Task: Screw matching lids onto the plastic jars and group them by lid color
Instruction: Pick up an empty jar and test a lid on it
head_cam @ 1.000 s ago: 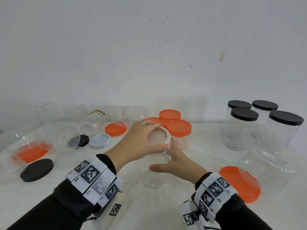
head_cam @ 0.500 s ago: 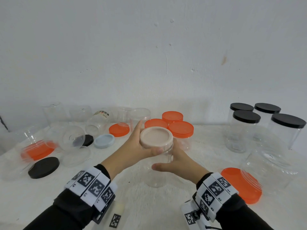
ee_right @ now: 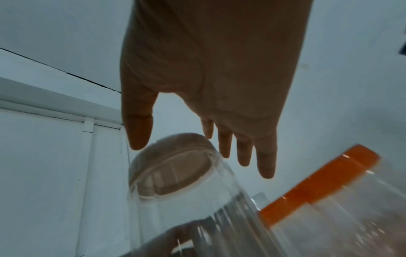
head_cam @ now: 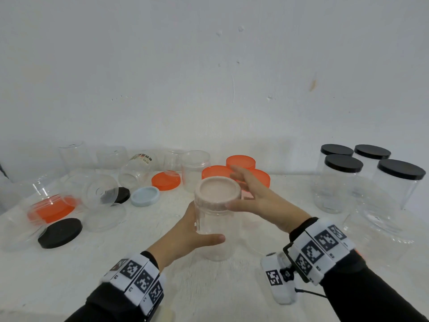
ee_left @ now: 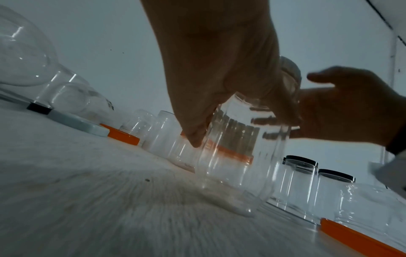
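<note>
The left hand [head_cam: 185,231] comes from the near edge of the white table [head_cam: 209,287] and wraps around the body of a clear jar [head_cam: 217,231], with the thumb across the front of it and the other fingers curled behind. The jar stands upright near the middle of the table, a bit toward the near edge, and a beige lid [head_cam: 217,191] sits on its mouth. The right hand [head_cam: 260,198] is beside the lid, on its right side. Its fingers [ee_right: 243,153] are straight and spread, and its thumb reaches toward the rim of the lid. In the right wrist view a small gap shows between the fingers and the lid, so this hand grips nothing. Both wrists wear white bands with black square code markers [head_cam: 325,242] over black sleeves.

Behind the jar, toward the far edge, stand three jars with orange lids [head_cam: 240,161]. At the far right corner stand four jars with black lids [head_cam: 343,163]. On the left side of the table lie open clear jars, a loose black lid [head_cam: 60,232], a loose light blue lid [head_cam: 145,195] and a loose orange lid [head_cam: 166,180]. One jar lying on its side [head_cam: 135,169] near the far edge has a small label with coloured blocks; the writing on it is too small to read.
</note>
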A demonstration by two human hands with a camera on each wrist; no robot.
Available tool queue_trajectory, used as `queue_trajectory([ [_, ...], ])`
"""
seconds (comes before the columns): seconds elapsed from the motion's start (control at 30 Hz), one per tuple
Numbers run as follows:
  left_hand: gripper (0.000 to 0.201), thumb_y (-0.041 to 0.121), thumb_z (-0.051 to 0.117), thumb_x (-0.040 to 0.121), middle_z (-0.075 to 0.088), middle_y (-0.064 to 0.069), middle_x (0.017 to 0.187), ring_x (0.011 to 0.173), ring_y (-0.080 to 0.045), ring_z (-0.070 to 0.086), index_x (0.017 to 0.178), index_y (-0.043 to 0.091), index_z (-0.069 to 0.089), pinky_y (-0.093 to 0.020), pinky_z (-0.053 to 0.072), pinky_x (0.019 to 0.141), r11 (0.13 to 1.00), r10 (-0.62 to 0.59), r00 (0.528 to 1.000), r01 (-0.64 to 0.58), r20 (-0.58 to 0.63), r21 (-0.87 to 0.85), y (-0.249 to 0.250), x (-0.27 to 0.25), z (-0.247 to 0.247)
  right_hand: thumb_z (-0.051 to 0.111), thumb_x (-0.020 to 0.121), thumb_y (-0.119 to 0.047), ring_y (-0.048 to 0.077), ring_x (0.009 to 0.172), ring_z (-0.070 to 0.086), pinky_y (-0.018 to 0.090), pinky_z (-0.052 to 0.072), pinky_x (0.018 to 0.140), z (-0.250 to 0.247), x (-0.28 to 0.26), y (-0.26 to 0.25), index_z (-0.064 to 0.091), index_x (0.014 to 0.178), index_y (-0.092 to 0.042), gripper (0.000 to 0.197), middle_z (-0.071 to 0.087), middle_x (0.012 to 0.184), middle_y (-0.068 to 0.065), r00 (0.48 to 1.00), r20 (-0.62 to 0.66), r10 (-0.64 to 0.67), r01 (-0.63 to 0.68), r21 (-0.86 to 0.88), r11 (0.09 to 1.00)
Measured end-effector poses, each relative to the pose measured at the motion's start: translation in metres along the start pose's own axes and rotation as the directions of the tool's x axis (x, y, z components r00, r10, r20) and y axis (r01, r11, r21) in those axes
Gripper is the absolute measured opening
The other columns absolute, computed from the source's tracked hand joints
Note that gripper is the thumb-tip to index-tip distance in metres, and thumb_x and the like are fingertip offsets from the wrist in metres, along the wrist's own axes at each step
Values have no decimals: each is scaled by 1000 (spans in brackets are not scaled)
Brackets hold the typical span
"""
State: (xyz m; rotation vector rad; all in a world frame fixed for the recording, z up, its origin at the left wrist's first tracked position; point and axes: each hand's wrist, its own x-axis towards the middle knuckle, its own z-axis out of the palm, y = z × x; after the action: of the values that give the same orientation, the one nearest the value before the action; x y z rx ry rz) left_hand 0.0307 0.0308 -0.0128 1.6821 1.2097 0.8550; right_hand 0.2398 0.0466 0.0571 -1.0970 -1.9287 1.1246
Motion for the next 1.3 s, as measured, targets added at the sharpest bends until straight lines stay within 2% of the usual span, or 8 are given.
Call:
queue_trajectory([
  [0.1,103,64,84,53,36,28,143,134,4,33,134,59,20,-30,33,110,1000,10,999,-10,-36,-9,-5,0,3,76,79,-39,-2,127,36,10,35,91,3,9,-16,23,149,-34,88,32,146,-17,998,52,-39,48,-185,982],
  [0.23,96,61,84,56,35,29,142,132,5,34,126,66,19,-24,33,106,1000,10,999,-10,-40,-7,-6,1,4,71,83,-39,4,133,30,26,32,107,6,23,-34,30,148,-30,77,28,150,-13,985,166,-52,122,-445,887],
  [0.4,101,46,85,63,36,21,144,132,1,37,139,52,18,-27,37,107,999,26,999,-28,-38,-39,-6,1,5,67,83,-49,6,132,31,28,31,106,2,33,-46,35,146,-34,73,31,147,-16,962,272,33,141,-595,791],
  [0.47,105,45,84,63,35,20,145,134,-2,36,143,46,17,-32,34,111,999,29,999,-31,-38,-41,-5,1,5,66,81,-55,6,130,31,28,31,101,1,35,-48,34,145,-36,75,32,144,-16,965,258,50,128,-628,768],
  [0.63,95,45,84,66,36,22,139,133,-3,34,136,44,18,-17,35,97,999,6,999,-7,-39,-33,-7,2,5,58,75,-72,18,128,27,37,33,98,17,36,-48,34,144,-35,82,33,135,-5,991,108,75,33,-756,654],
  [0.87,93,46,85,63,37,27,138,130,2,37,129,54,20,-22,34,103,999,20,999,-22,-46,-50,-10,3,5,58,91,-38,13,140,22,35,25,113,12,34,-45,31,149,-28,65,25,153,-7,975,210,73,64,-581,811],
  [1.17,89,60,83,55,36,34,133,121,14,37,118,69,20,-11,37,87,999,34,999,-35,-42,-27,-12,5,4,53,81,-70,17,121,33,35,33,93,14,34,-39,39,142,-30,74,34,116,-8,998,56,28,20,-705,709],
  [1.3,90,62,84,52,36,36,131,120,14,38,116,70,20,-12,37,88,999,28,998,-30,-52,-29,-13,6,4,59,87,-42,12,135,24,36,30,108,10,32,-49,32,146,-38,66,29,146,-12,975,218,47,99,-611,785],
])
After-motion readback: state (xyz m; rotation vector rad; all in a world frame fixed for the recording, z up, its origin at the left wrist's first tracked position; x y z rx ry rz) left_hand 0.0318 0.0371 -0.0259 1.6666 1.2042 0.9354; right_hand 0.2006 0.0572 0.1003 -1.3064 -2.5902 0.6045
